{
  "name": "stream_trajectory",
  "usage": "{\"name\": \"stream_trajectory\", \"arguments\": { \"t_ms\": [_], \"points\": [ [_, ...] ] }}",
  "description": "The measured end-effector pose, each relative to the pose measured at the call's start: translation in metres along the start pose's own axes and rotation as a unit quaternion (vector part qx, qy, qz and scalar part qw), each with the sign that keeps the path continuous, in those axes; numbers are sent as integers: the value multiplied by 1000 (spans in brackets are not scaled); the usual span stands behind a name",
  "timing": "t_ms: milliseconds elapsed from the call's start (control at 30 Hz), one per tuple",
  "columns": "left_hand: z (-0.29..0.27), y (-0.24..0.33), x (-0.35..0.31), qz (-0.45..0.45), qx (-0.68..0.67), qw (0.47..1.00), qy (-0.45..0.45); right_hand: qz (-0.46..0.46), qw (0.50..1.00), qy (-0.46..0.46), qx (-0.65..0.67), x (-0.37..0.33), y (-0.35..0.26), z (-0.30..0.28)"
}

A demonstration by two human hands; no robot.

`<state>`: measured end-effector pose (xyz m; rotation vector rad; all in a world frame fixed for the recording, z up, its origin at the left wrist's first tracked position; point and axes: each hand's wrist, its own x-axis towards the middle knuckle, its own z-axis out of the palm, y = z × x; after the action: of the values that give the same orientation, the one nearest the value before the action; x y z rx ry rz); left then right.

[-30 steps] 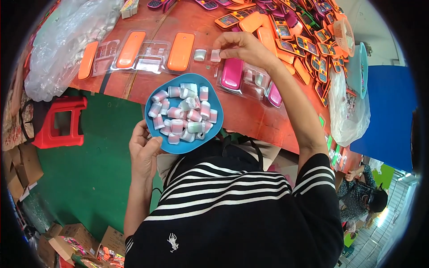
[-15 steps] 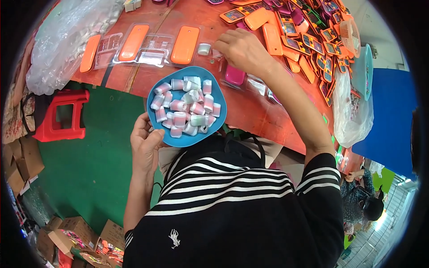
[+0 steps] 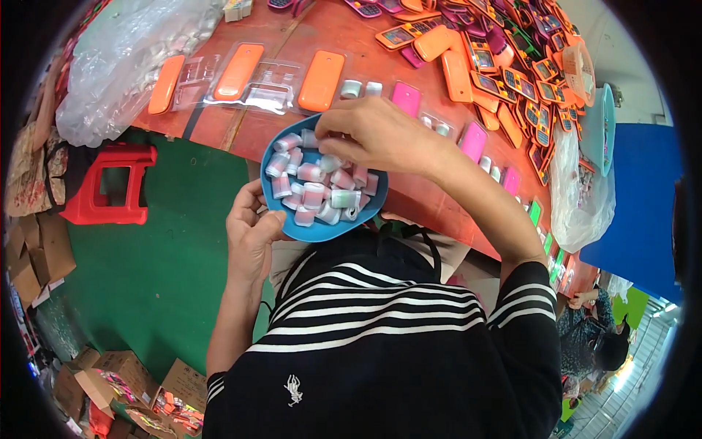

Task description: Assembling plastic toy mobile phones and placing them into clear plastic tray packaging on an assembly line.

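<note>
My left hand (image 3: 252,230) grips the near-left rim of a blue plastic bowl (image 3: 322,233), thumb on the edge and fingers beneath. Inside lie several small rolls (image 3: 313,194) in clear wrap, whitish with pink or green bands. My right hand (image 3: 387,135) reaches over the far side of the bowl, thumb and forefinger slightly apart among the rolls; no roll shows between them. Just beyond that hand, two small rolls (image 3: 351,89) stand beside an orange phone-shaped case (image 3: 322,80) in a clear plastic tray.
On the red table (image 3: 245,135), more clear trays hold orange and pink cases (image 3: 406,97). A heap of orange and purple toy phones (image 3: 519,84) covers the far right. A plastic bag (image 3: 117,80) lies far left. A red stool (image 3: 117,183) stands on the green floor; another person (image 3: 592,333) sits at right.
My right hand has come back from the tray to the bowl. Two rolls now show in the tray beside the orange case. The view has shifted slightly; my left hand still holds the bowl.
</note>
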<state>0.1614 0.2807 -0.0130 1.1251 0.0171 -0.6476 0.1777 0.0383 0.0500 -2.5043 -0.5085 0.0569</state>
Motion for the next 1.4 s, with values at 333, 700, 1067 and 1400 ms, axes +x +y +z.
{"name": "stream_trajectory", "arguments": {
  "t_ms": [333, 700, 1067, 1400],
  "points": [
    [-28, 14, 0, 37, -31, 996, 69, 168, 904, 27, 392, 70, 17, 8],
    [-35, 11, 8, 53, -32, 996, 71, 168, 919, -98, 342, 65, 13, -2],
    [-1, -11, 3, -97, -29, 995, -16, 189, 781, -49, 594, -2, 33, 0],
    [-1, -4, 14, 155, 295, 934, 132, 162, 689, 3, 707, -17, 26, 13]
  ]
}}
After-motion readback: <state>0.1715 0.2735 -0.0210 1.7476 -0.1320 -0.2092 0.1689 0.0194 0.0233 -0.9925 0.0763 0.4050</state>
